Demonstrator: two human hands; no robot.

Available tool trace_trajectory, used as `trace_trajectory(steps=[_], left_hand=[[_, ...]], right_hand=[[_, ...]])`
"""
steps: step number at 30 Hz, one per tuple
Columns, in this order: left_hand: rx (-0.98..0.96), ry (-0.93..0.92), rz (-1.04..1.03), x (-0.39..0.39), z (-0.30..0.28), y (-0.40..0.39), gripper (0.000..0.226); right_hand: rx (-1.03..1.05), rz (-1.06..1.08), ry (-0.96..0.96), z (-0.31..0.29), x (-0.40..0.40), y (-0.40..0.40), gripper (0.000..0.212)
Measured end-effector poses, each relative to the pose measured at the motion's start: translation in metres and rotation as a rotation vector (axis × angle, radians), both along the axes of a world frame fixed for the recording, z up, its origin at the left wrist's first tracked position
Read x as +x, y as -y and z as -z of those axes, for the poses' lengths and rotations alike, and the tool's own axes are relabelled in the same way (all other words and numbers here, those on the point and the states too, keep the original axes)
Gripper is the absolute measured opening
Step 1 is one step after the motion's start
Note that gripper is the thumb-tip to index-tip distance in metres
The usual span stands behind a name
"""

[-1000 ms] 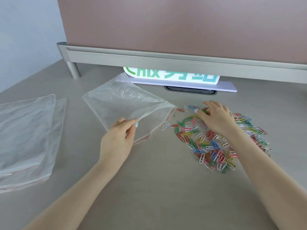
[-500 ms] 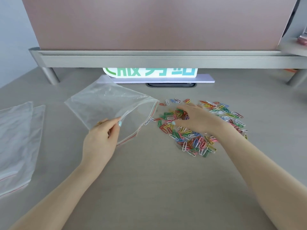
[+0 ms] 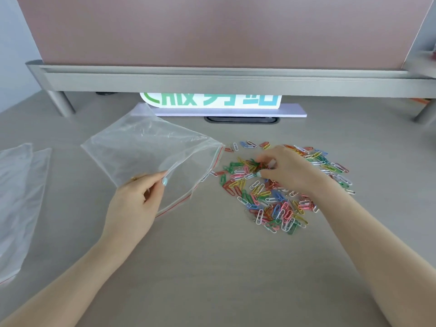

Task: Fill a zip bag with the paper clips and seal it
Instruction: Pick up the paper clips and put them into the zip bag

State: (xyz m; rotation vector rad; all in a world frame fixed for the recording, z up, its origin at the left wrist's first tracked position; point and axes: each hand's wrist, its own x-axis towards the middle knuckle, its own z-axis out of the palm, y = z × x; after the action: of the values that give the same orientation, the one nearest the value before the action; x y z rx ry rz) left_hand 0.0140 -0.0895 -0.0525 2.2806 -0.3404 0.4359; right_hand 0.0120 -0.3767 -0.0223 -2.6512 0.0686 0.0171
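1. The step in hand looks like the first gathering of clips: the bag [image 3: 146, 156] seems empty, though the clear film makes that hard to be sure of, and the whole pile of clips [image 3: 276, 192] lies loose on the tabletop [image 3: 212, 267], just right of the bag's mouth.

2. The left hand [image 3: 134, 204] pinches the upper lip of the bag between thumb and curled fingers [image 3: 162, 179], lifting it so the mouth gapes toward the pile. The lower lip, with its red zip line, lies on the tabletop.

3. The right hand [image 3: 285, 171] rests on the far-left part of the pile, fingers bent and drawn together over a few clips. It appears to be pinching some, but I cannot tell how many it has or whether they are off the surface.

4. The next move, as I judge it, calls for carrying a bunch the short way left into the held-open mouth, or sweeping clips across the tabletop into it. The left hand has to keep the lip raised. Sealing is a long way off.

5. Hard to make out:
   - The right hand covers the clips beneath it.
   - The spare bags [image 3: 18, 197] at the left are cut off by the frame edge.
   - The green sign [image 3: 210, 102] at the back is half hidden behind the rail [image 3: 224, 79] of the partition, so its lettering cannot be read.
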Motion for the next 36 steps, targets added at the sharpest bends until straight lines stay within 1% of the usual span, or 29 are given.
trace_trajectory(steps=[3, 6, 10, 16, 26, 32, 36], left_hand=[[-0.011, -0.018, -0.008, -0.001, -0.002, -0.001, 0.024], [-0.004, -0.017, -0.030, -0.004, -0.003, 0.001, 0.023], [0.036, 0.002, -0.023, -0.004, -0.003, 0.003, 0.022], [0.009, 0.033, -0.010, -0.006, -0.001, -0.001, 0.021], [-0.008, 0.100, -0.061, -0.005, -0.003, 0.017, 0.028], [-0.034, 0.068, -0.045, -0.005, -0.004, 0.045, 0.031], [-0.111, 0.028, -0.059, -0.001, -0.001, 0.042, 0.028]], right_hand=[[0.041, 0.034, 0.010, 0.000, -0.001, 0.000, 0.028], [0.058, 0.029, 0.000, -0.003, -0.001, -0.001, 0.028], [0.006, 0.018, 0.029, -0.004, 0.001, -0.003, 0.022], [-0.027, 0.050, 0.089, -0.002, -0.013, -0.013, 0.020], [0.045, 0.051, 0.106, -0.003, -0.019, -0.017, 0.020], [0.142, 0.069, 0.131, -0.006, -0.017, -0.004, 0.022], [0.158, 0.092, 0.116, -0.006, -0.017, 0.003, 0.015]])
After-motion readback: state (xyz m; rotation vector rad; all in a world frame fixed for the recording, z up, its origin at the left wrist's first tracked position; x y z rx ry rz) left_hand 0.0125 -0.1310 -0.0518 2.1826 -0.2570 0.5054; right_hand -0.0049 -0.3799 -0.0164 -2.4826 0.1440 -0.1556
